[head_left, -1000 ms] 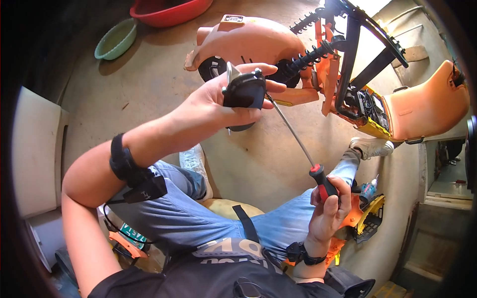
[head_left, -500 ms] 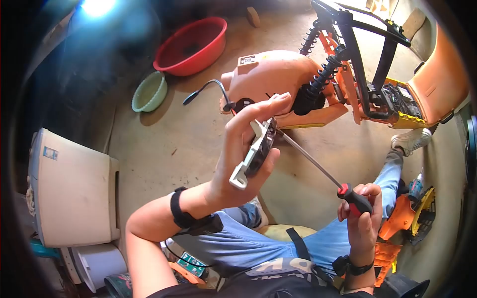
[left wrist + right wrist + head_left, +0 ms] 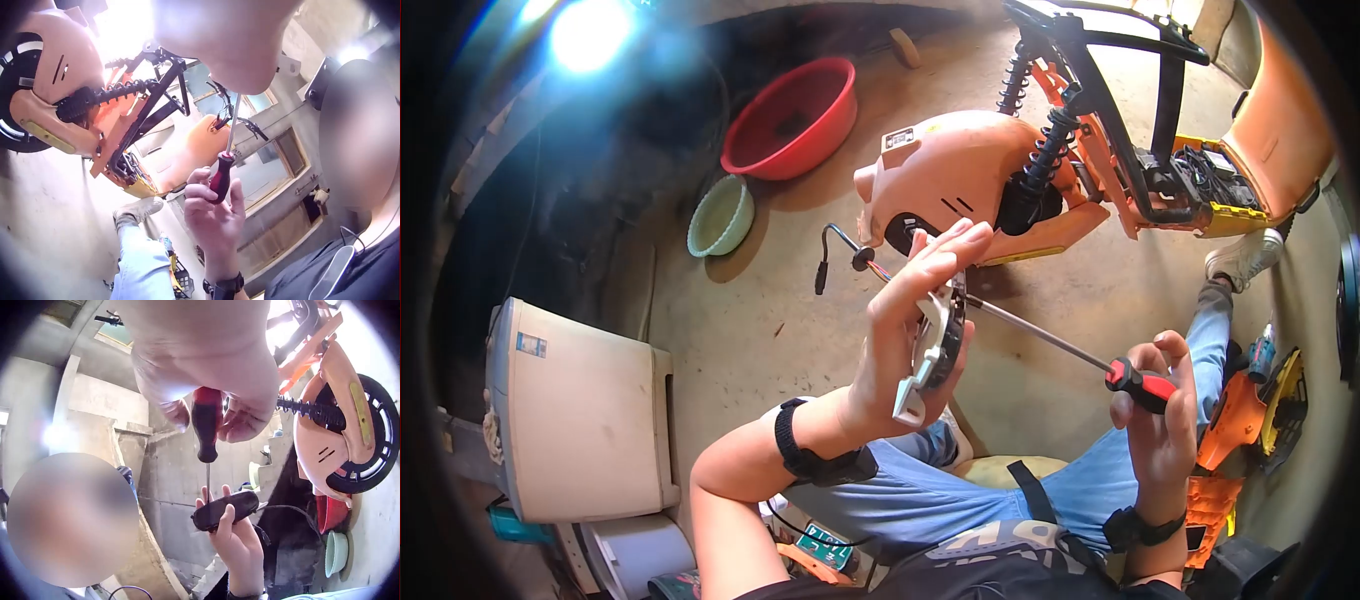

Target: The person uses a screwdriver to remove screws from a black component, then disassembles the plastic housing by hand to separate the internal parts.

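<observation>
My left hand (image 3: pixel 895 340) holds up an oval part with a black face (image 3: pixel 225 510) and a pale bracket (image 3: pixel 920 380), its thumb against the black side. A thin cable (image 3: pixel 830 240) with coloured wires trails from behind that hand. In my right hand (image 3: pixel 1162 420) is a screwdriver (image 3: pixel 1140 385) with a red and black handle, gripped between thumb and fingertips. The screwdriver's metal shaft (image 3: pixel 208 478) points at one end of the oval part, its tip right at the edge there. In the left wrist view, the left hand hides the tip.
Ahead stands a partly stripped orange scooter (image 3: pixel 960 170) with bare black frame and springs. A red basin (image 3: pixel 800 125) and a pale green basin (image 3: pixel 720 215) sit on the floor. To the left is a white box-like unit (image 3: pixel 585 410); orange panels (image 3: pixel 1230 420) lie at right.
The oval part has turned from showing its black face to showing its edge and pale bracket. The screwdriver shaft lies flatter, and the head view has swung left.
</observation>
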A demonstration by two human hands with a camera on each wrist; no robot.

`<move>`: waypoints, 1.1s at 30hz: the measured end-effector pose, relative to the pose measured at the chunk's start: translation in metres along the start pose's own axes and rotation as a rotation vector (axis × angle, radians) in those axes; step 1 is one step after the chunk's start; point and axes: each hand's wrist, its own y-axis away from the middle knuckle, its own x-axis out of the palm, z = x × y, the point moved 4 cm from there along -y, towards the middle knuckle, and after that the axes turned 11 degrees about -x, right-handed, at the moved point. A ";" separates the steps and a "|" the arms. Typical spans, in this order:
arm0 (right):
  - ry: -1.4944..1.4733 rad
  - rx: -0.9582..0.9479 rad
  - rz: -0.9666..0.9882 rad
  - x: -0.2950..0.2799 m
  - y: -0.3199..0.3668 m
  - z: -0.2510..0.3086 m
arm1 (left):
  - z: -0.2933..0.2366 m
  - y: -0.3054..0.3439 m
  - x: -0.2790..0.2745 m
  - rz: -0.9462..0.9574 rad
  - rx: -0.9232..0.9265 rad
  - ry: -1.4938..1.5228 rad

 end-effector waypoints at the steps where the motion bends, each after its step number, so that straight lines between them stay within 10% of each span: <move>1: -0.031 0.028 -0.041 0.002 0.001 0.003 | 0.007 0.002 0.002 -0.049 0.064 0.039; 33: -0.063 -0.095 -0.080 0.007 -0.004 -0.008 | 0.009 0.003 -0.001 -0.030 0.000 -0.010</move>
